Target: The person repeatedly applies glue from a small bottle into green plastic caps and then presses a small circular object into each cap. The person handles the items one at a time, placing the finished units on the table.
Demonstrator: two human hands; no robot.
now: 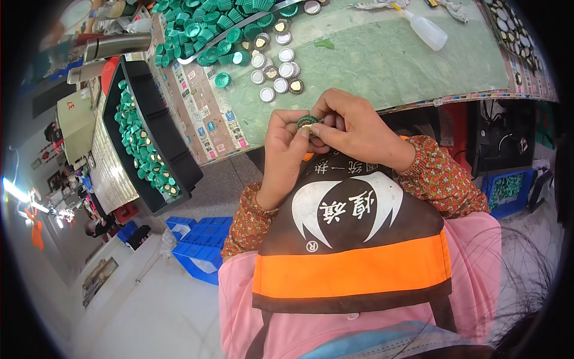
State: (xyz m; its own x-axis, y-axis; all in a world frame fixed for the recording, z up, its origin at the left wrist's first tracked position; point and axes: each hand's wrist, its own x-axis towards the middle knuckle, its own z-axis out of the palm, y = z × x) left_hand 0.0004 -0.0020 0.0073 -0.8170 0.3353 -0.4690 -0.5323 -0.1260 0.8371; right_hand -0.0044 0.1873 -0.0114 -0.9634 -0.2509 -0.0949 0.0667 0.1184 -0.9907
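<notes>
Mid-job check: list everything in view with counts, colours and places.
Table: one, green-sheeted, ahead
Fluted cups: many, green, heaped far left on it
Round pieces: over ten, white, cream, dark, right of heap
Packed round pieces: many, mostly white, table's right corner
Squeeze bottle: one, white, far right on table
Deep tray: one, black, left of table, holding green pieces
Crates: count unclear, blue, lower left
Bin: one, blue, lower right
Apron: one, brown and orange, worn
Held piece: one, green and cream, above apron
Left hand, right hand: two, bare, pinching the held piece

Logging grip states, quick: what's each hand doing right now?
Left hand: closed, holding a small green fluted cup.
Right hand: closed, thumb and fingers at the same cup.
</notes>
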